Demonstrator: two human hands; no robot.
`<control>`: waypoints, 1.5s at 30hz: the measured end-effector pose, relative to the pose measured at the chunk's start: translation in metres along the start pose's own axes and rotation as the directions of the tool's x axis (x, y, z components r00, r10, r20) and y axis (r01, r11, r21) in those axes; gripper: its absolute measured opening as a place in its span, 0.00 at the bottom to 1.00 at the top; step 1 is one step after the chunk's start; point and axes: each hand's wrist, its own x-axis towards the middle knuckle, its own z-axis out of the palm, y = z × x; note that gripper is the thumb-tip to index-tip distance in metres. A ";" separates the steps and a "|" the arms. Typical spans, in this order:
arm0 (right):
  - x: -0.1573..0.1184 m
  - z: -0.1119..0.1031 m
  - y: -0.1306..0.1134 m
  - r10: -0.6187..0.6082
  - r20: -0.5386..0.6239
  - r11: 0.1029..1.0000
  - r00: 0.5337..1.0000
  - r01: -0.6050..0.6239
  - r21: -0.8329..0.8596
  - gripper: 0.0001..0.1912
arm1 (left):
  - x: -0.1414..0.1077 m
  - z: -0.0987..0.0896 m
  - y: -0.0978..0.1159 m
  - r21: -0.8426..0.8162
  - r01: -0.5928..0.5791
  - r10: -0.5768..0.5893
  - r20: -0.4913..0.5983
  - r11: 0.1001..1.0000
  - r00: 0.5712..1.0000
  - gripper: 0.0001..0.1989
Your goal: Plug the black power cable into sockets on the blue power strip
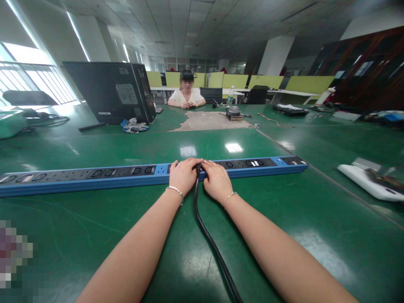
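Observation:
A long blue power strip (101, 185) with black socket sections lies across the green table. At its middle, a black plug (198, 166) stands over the sockets, with a thick black cable (202, 223) running from it toward me. My left hand (183, 173) is closed on the plug from the left, its palm over the strip. From the right, my right hand (217, 179) closes on the same plug, fingertips close to those of the left. The fingers hide most of the plug, so I cannot tell how deep it sits in a socket.
Beyond the strip stand a black computer case (116, 92), gloves (134, 125) and a water bottle (230, 97). A person (186, 96) sits across the green table (126, 147). On the right lies a white device (368, 181); a green bag (11, 123) is at far left.

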 end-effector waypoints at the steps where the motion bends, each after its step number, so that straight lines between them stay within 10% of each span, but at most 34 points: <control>1: 0.000 0.000 0.000 0.016 -0.010 1.000 1.000 -0.016 -0.013 0.27 | 0.000 0.000 0.000 -0.004 -0.005 0.005 -0.002 1.000 1.000 0.17; 17: -0.001 0.002 0.003 0.056 -0.014 0.996 0.998 -0.057 -0.066 0.28 | 0.002 0.003 -0.002 0.013 -0.138 0.138 -0.035 0.990 0.990 0.12; 26: 0.000 0.001 0.000 0.086 0.019 0.993 0.996 -0.084 -0.082 0.28 | 0.000 0.015 -0.008 -0.071 -0.224 0.200 -0.250 0.972 0.947 0.09; 33: 0.000 0.002 0.000 0.092 0.028 0.989 0.995 -0.089 -0.114 0.29 | 0.010 -0.018 0.015 -0.264 -0.176 0.017 -0.511 0.948 0.859 0.11; 40: 0.000 0.002 0.001 0.090 0.020 0.990 0.996 -0.087 -0.111 0.29 | -0.004 -0.055 -0.062 -0.241 0.168 -0.247 -0.355 0.956 0.902 0.15; 45: 0.000 0.003 0.002 0.092 0.010 0.991 0.996 -0.090 -0.101 0.29 | -0.022 -0.061 -0.100 -0.197 0.179 -0.215 -0.178 0.964 0.960 0.16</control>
